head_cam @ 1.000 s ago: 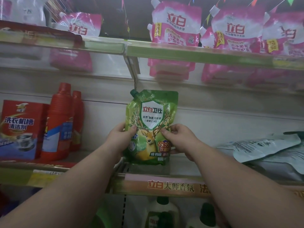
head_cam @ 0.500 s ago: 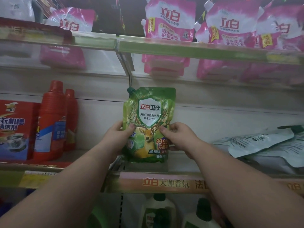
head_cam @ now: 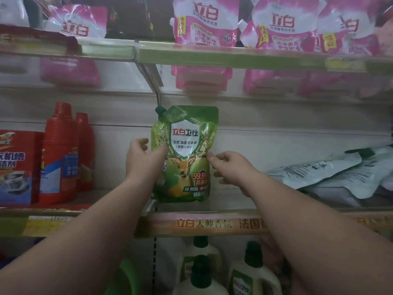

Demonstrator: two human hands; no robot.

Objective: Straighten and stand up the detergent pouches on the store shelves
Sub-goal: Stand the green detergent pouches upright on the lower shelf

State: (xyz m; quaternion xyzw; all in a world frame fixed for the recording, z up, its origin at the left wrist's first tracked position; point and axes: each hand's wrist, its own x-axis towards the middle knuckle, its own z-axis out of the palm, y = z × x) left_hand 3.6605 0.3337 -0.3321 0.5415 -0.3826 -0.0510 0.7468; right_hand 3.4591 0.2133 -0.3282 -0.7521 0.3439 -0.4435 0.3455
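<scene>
On the middle store shelf (head_cam: 204, 206), the green pouch (head_cam: 184, 154) stands upright, long axis vertical, spout at upper left. The left hand (head_cam: 143, 159) holds its left edge; the right hand (head_cam: 228, 167) seems to pinch the right edge, between them.

both bare forearms reach up and forward; left hand (head_cam: 142, 158) with fingers curled, right hand (head_cam: 230, 167) likewise loosely curled, palms facing inward.
</scene>
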